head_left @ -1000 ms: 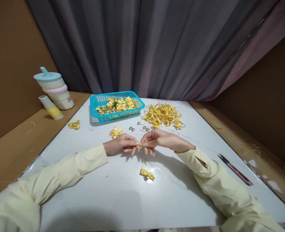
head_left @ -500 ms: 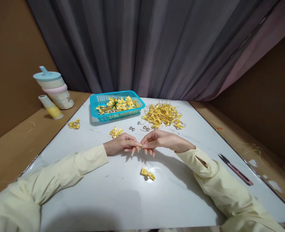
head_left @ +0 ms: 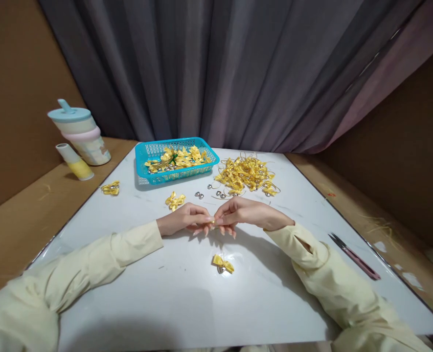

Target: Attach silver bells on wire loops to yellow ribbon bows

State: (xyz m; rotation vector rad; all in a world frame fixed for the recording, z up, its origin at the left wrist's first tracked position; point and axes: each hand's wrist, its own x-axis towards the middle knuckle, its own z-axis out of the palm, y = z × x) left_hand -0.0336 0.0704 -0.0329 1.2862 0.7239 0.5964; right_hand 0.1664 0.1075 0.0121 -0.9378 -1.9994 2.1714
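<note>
My left hand (head_left: 187,218) and my right hand (head_left: 247,214) meet above the middle of the white table. Thumb and forefinger of each are pinched on a thin gold cord (head_left: 213,222), of which only a small bit shows between the fingertips. Below them is a yellow ribbon bow (head_left: 223,264) with a silver piece at its centre. A fine strand rises from this bow toward my fingers; whether it hangs or lies on the table I cannot tell. More yellow bows (head_left: 174,201) lie just beyond my left hand, and a few small silver pieces (head_left: 199,195) sit near them.
At the back stands a blue basket (head_left: 177,177) with yellow bows inside. Right of it is a heap of corded yellow bows (head_left: 247,173). Thread snips (head_left: 355,256) lie at the right. A lidded cup (head_left: 87,139) and a thread cone (head_left: 75,161) stand left, near another bow (head_left: 110,188).
My hands keep their pinch and stay nearly in place, with a slight shift of the fingers. The whole view has moved a little.
</note>
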